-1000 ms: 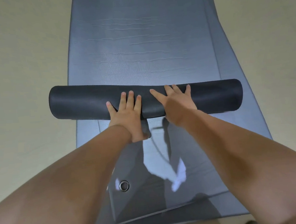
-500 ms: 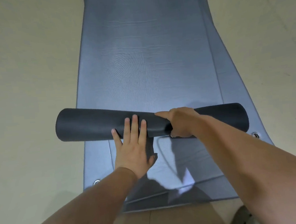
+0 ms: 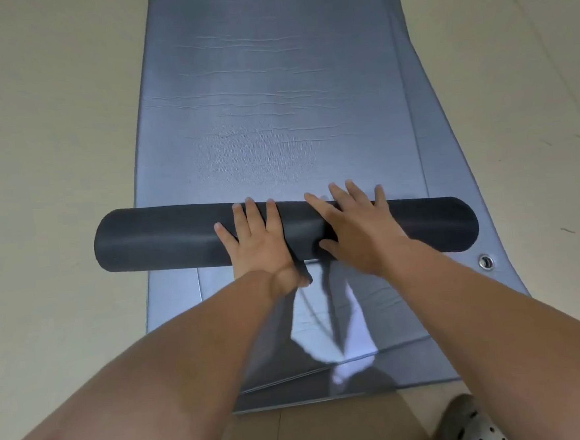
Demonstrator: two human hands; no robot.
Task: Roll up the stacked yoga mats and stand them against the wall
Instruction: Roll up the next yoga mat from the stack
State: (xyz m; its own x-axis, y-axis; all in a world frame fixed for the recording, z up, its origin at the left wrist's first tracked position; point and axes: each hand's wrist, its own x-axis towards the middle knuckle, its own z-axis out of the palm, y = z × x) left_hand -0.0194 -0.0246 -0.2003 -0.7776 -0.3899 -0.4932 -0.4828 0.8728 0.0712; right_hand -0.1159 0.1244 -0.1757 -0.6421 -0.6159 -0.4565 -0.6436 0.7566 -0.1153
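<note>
The left hand (image 3: 259, 242) and right hand (image 3: 354, 229) press flat, fingers straight, on the roll (image 3: 166, 240), lying across the mats (image 3: 274, 117) on the floor (image 3: 42, 134). Most of the length remains unrolled; nothing stands against a wall.

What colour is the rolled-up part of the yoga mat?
Dark charcoal grey, nearly black, on the rolled-up part, seen in the head view.

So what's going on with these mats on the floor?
A person is rolling up the top mat of a stack on the floor. Both hands press flat on the dark roll: the left hand near its middle, the right hand beside it. Most of that mat lies flat ahead, not yet rolled.
</note>
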